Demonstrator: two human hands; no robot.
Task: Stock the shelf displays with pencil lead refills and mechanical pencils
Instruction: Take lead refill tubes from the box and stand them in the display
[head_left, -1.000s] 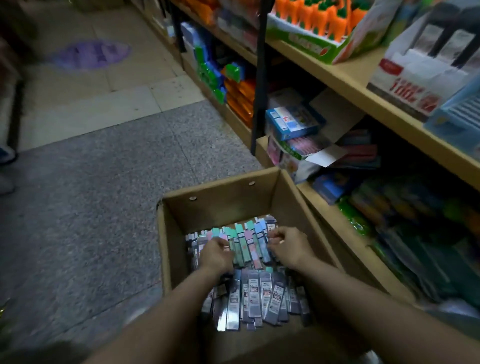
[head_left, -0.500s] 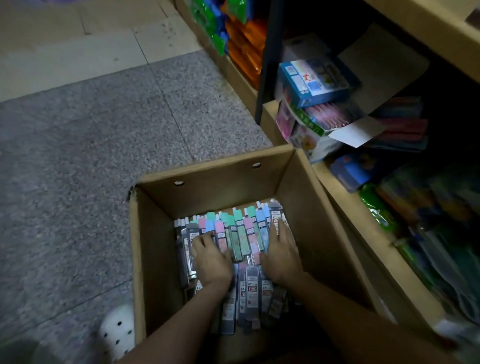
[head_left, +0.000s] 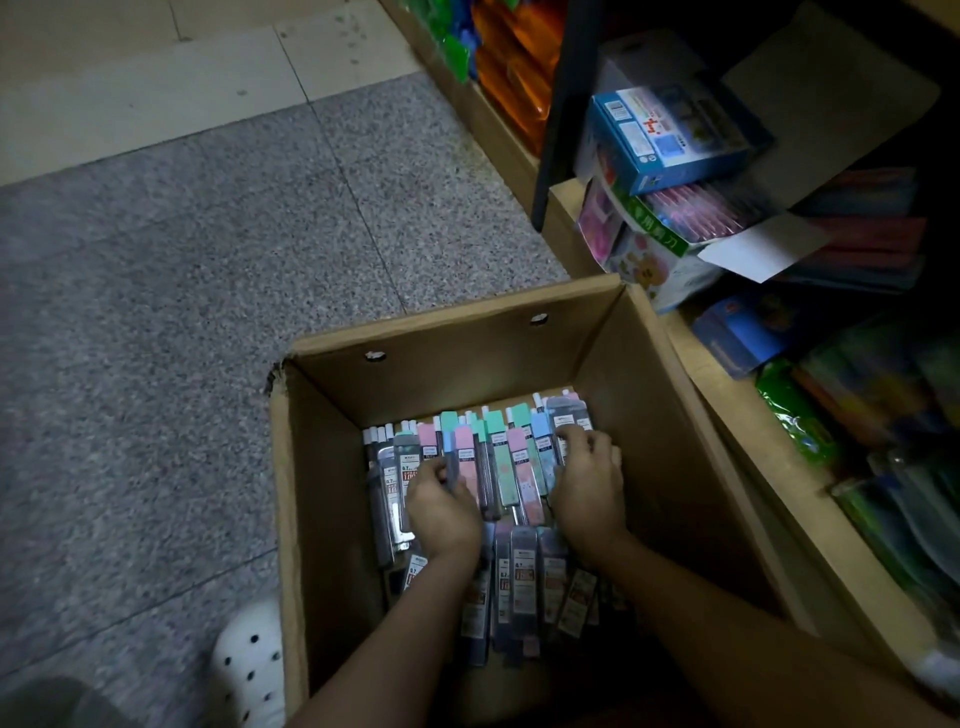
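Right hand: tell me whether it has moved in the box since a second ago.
Yes. The right hand has slid toward the cardboard box's far wall.

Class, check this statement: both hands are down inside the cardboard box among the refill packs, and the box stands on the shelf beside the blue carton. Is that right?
One detail is wrong. The box stands on the grey floor in front of the shelf, not on it, as the head view shows. The rest holds: the left hand and right hand are inside it among the refill packs.

speckled floor, cardboard box, white clog
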